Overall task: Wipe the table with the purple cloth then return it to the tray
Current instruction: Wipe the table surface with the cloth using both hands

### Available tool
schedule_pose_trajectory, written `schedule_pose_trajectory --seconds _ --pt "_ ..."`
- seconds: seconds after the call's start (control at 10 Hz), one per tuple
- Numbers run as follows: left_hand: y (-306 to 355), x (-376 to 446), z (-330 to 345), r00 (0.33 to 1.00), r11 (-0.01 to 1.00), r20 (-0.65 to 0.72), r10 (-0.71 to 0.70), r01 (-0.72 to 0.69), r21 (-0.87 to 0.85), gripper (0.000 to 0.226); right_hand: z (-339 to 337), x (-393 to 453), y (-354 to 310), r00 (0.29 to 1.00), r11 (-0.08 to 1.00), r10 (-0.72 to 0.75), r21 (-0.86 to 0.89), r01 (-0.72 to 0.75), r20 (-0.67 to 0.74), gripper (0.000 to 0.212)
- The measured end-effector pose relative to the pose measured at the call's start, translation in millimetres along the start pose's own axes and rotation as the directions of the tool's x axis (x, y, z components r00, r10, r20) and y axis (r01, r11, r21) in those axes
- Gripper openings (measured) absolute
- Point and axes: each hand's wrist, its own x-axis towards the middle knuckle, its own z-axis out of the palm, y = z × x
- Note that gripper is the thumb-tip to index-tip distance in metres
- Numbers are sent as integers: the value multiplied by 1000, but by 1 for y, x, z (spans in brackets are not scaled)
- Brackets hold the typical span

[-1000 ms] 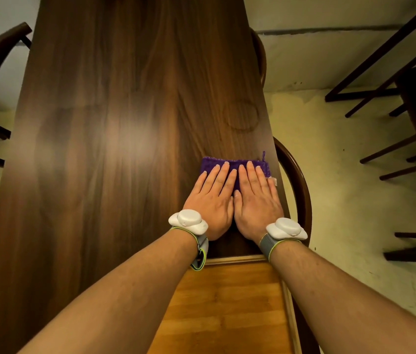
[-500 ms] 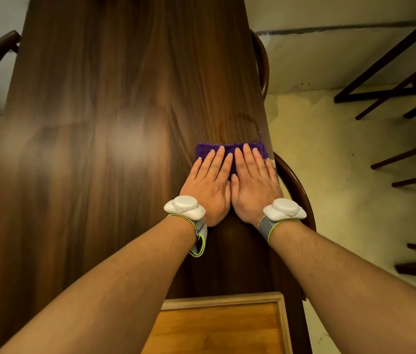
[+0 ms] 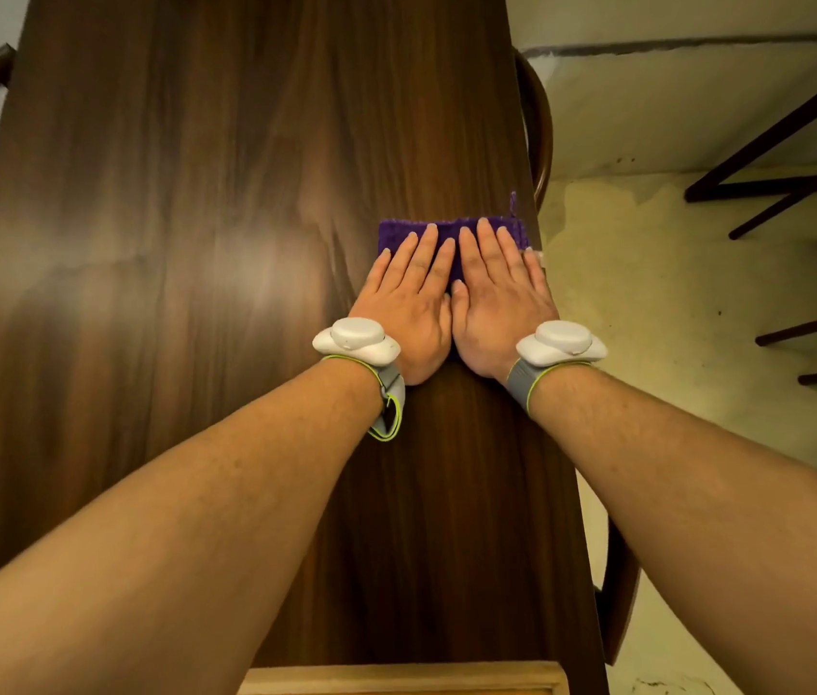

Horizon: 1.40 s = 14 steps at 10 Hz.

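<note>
Bare table left of cloth

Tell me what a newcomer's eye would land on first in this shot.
First, the two hands, left hand and right hand, pressed flat side by side on the purple cloth near the right edge of the long dark wooden table. Next, the white sensor pucks strapped at both wrists. At the bottom edge, only the rim of the light wooden tray shows.
</note>
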Motion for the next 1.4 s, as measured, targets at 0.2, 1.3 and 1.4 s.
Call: schedule_pose_trajectory --seconds 0.2,1.3,1.4 --pt "-16 35 0 999 1000 -32 -12 12 16 62 -4 39 1 1000 1000 -18 -3 18 -11 59" --pt "-59 116 5 991 996 -100 -84 87 31 63 -8 126 -6 1000 999 -17 -51 18 10 58" --pt "-58 102 7 993 996 -90 -80 83 31 61 -6 112 -11 1000 998 -15 -54 16 19 58"
